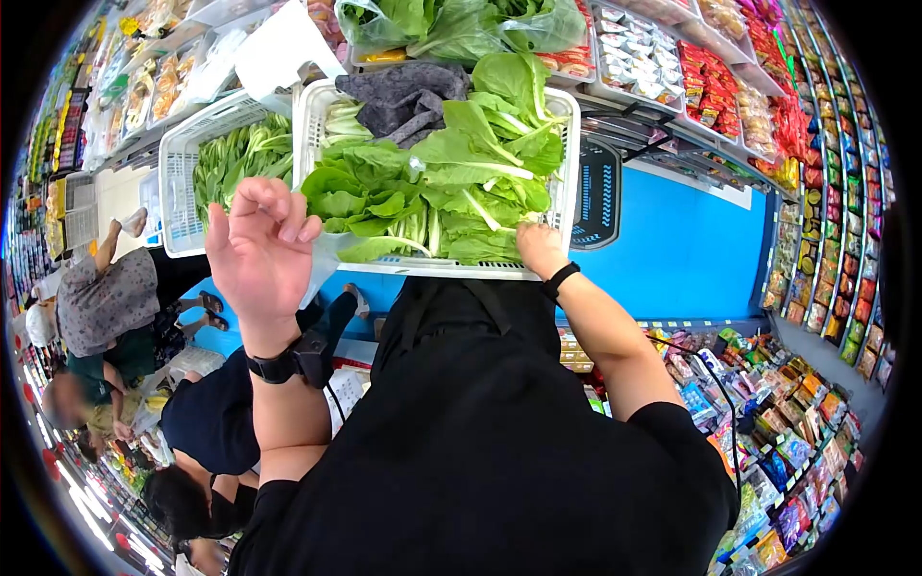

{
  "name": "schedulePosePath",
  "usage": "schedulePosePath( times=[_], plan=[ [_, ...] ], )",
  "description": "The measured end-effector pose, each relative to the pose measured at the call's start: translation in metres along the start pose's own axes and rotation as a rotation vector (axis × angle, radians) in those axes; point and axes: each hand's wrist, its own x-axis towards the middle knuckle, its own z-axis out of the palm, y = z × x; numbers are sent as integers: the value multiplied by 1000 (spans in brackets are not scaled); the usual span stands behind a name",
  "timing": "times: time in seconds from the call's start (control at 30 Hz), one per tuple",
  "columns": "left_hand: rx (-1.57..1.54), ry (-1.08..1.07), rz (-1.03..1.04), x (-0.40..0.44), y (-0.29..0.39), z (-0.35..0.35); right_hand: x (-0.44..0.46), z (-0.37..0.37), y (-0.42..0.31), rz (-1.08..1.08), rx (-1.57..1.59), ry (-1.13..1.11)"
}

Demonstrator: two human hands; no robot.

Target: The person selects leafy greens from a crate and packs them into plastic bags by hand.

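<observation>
Greens (480,173) fill much of the white basket (572,144) in front of you in the head view, with broad leaves on the left and longer, pale-stemmed leaves on the right. Your right hand (543,248) is at the basket's near edge, toward the right corner, touching the leaves there; its fingertips are partly hidden, so whether they grip anything cannot be told. A black band (561,279) circles that wrist.

Your left hand (261,252) is raised at the basket's near left corner, palm showing, thumb apart and fingers loosely bent, with nothing seen between them. A dark wrist device (309,358) sits on that arm, and translucent plastic (327,261) shows just beside the hand, partly hidden by it.

A dark gray cloth (408,96) lies over the far part of the basket. Just left stands a second basket (180,213) with narrow-leaved vegetables (245,158). Beyond the white basket are bagged greens (461,34). To the right lies blue floor (672,250); other people (206,413) are at your left.
</observation>
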Motion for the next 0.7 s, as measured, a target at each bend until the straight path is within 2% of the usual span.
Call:
schedulePosePath(
  times=[0.07, 0.13, 0.2, 0.37, 0.4, 0.5, 0.53, 0.63, 0.7],
  plan=[
    [-5, -6, -3, -1, -1, 2, 2, 4, 4, 6, 19, 65],
    [-12, -7, -4, -2, -3, 2, 3, 4, 9, -100, 28, 185],
    [-20, -14, -22, -3, -7, 3, 1, 4, 11, -103, 38, 194],
    [-46, -19, -56, -3, -24, 7, -2, -20, 18, -45, 243, -92],
    [-52, -22, -71, -3, -27, 8, -7, -30, 22, -45, 240, -95],
    [-52, -36, -84, 0, -38, 8, -28, -77, 34, -171, 628, -17],
    [-48, -40, -91, 1, -40, 8, -35, -94, 37, -171, 623, -18],
    [-45, -9, -93, 3, -48, 6, -57, -146, 52, -162, 797, 239],
    [-51, -4, -89, 5, -48, 7, -67, -168, 66, -100, 915, 288]
  ],
)
